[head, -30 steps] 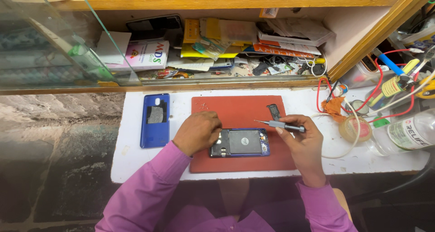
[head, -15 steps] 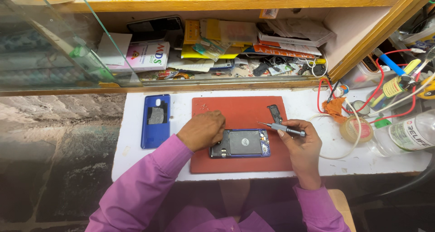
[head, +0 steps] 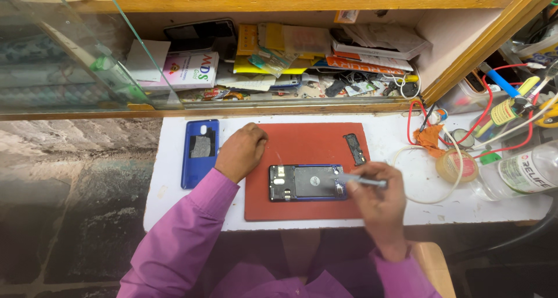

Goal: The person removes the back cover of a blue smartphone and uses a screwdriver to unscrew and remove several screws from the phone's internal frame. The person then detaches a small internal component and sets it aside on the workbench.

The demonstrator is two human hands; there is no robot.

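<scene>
An opened phone [head: 307, 182] with its back off lies flat on a red work mat [head: 308, 144]. My right hand [head: 376, 196] grips a thin metal tool [head: 361, 181] whose tip rests on the phone's right end. My left hand [head: 242, 151] sits on the mat's left edge, fingers curled, a little left of the phone and not touching it. A blue phone back cover [head: 200, 152] lies on the white table to the left of that hand. A small dark phone part [head: 354, 148] lies on the mat's upper right.
The white table [head: 174, 199] ends at the left over a stone floor. Red wires [head: 416, 120], a tape roll [head: 456, 165], a clear bottle [head: 523, 173] and tools crowd the right. A cluttered shelf [head: 290, 48] of papers and boxes runs behind, with a glass pane [head: 70, 54] at left.
My left hand has lifted off the phone and moved up and left to the mat's edge. My right hand has brought the tool down onto the phone's right end.
</scene>
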